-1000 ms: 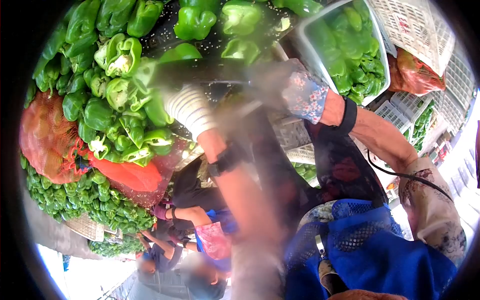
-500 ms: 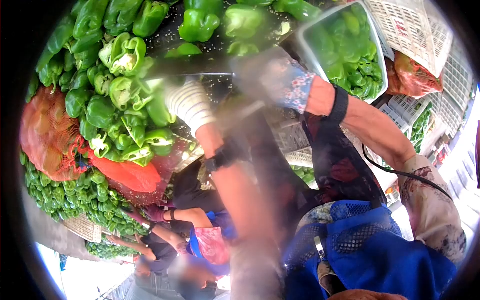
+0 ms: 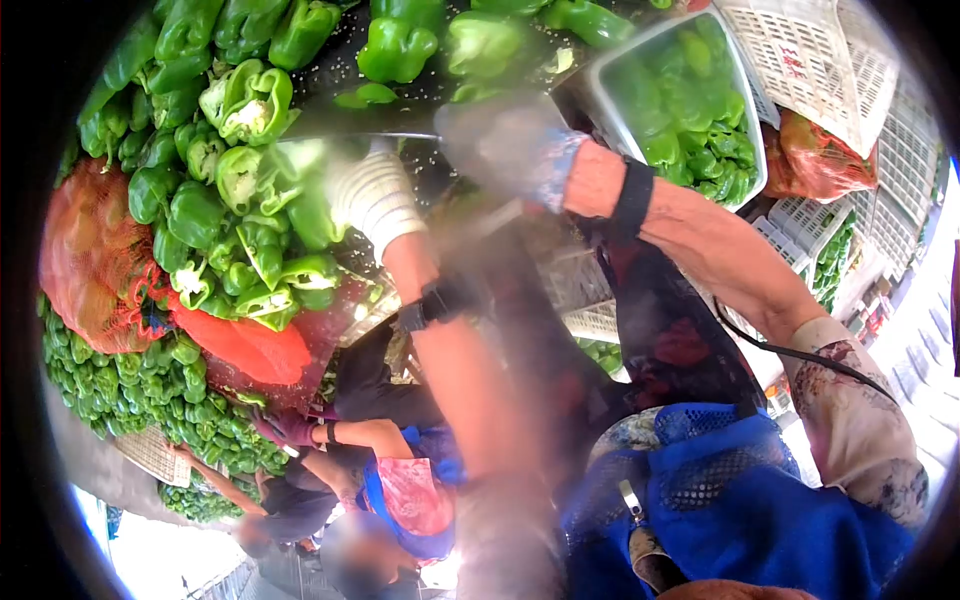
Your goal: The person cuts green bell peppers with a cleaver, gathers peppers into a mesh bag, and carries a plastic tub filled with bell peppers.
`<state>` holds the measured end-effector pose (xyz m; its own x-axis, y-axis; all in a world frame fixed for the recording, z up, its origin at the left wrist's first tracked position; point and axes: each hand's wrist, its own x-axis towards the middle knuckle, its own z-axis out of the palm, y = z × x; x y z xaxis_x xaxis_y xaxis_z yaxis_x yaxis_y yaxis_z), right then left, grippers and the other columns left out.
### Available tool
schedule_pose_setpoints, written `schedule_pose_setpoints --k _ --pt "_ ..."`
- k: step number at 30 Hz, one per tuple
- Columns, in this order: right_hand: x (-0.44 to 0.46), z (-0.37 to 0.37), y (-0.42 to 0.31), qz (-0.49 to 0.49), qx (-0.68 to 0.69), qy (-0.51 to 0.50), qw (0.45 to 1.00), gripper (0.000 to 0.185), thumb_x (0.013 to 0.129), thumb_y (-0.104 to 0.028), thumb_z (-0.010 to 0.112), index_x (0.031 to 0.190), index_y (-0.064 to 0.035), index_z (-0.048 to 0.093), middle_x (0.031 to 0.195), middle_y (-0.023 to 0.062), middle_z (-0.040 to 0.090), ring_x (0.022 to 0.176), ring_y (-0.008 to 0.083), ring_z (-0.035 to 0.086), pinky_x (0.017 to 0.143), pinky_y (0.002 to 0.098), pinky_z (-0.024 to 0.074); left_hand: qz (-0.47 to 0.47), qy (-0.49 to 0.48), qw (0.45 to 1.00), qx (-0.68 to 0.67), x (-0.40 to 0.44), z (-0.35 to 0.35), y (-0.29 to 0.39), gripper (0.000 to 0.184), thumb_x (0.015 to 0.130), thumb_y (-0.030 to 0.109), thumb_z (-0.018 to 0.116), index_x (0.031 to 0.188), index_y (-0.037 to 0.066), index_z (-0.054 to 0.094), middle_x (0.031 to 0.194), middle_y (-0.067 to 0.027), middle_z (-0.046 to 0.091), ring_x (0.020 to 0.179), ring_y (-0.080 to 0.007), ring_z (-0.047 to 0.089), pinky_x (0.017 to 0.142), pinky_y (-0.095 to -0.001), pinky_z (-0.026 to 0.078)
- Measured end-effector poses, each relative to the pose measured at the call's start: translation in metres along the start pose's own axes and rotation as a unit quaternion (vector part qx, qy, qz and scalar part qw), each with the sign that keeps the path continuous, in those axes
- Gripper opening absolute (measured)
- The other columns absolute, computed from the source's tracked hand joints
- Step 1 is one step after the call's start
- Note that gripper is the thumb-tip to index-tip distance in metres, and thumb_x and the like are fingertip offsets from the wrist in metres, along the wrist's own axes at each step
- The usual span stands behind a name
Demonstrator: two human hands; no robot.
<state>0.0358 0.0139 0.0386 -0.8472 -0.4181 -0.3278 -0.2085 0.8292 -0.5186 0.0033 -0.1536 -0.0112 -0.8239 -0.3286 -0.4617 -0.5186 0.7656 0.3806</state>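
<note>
My right hand (image 3: 505, 145), in a grey glove with a floral cuff, is closed around a knife; its handle is hidden in a blur. The knife blade (image 3: 385, 136) points left, over the dark, seed-strewn surface. Below the blade is my left hand (image 3: 375, 200), in a white striped glove, its blurred fingers closed on a green bell pepper (image 3: 315, 215). Cut bell peppers with pale seed cores lie left of it, among them an opened one (image 3: 252, 105). A whole pepper (image 3: 397, 48) sits beyond the blade.
A white-rimmed tub (image 3: 752, 120) of green peppers stands at right, beside white crates (image 3: 790, 50) and a red mesh sack (image 3: 825, 155). Another mesh sack (image 3: 95, 255) and a large pepper heap (image 3: 130, 385) are at left. Co-workers, one with a purple glove (image 3: 285, 428), reach into the heap.
My right hand and the knife have shifted left. My left hand has moved slightly left, staying beneath the blade. A co-worker's purple-gloved hand has moved left at the heap.
</note>
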Motion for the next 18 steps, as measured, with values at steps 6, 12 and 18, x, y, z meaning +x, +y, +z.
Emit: schedule_pose_setpoints --k 6,12,18 --pt "0.036 0.038 0.029 0.029 0.096 0.059 0.993 0.027 0.082 -0.019 0.054 0.089 0.0035 0.068 0.085 0.0217 0.067 0.074 0.0353 0.067 0.068 0.0424 0.0539 0.023 0.021 0.995 -0.094 -0.02 -0.005 0.005 0.069 0.076 0.016 0.071 0.136 -0.002 0.041 0.132 -0.0239 0.048 0.109 -0.0299 0.056 0.086 -0.0377 0.05" --pt "0.003 0.036 0.036 0.186 0.171 -0.076 0.964 0.041 0.089 -0.039 0.048 0.102 -0.0025 0.062 0.099 0.0211 0.064 0.096 0.0327 0.061 0.083 0.0418 0.0476 -0.036 -0.006 0.927 -0.373 -0.043 0.021 -0.04 0.081 0.076 0.006 0.068 0.145 0.005 0.026 0.137 -0.0161 0.041 0.108 -0.0301 0.054 0.077 -0.0395 0.055" --pt "-0.048 0.032 0.005 0.041 0.177 0.116 0.976 0.035 0.09 -0.036 0.055 0.091 -0.0017 0.058 0.07 0.0165 0.061 0.067 0.0309 0.062 0.06 0.0401 0.0483 -0.137 -0.044 0.9 -0.411 -0.052 0.016 -0.019 0.08 0.08 0.005 0.064 0.146 0.003 0.02 0.119 -0.0135 0.055 0.086 -0.0219 0.06 0.068 -0.0321 0.052"
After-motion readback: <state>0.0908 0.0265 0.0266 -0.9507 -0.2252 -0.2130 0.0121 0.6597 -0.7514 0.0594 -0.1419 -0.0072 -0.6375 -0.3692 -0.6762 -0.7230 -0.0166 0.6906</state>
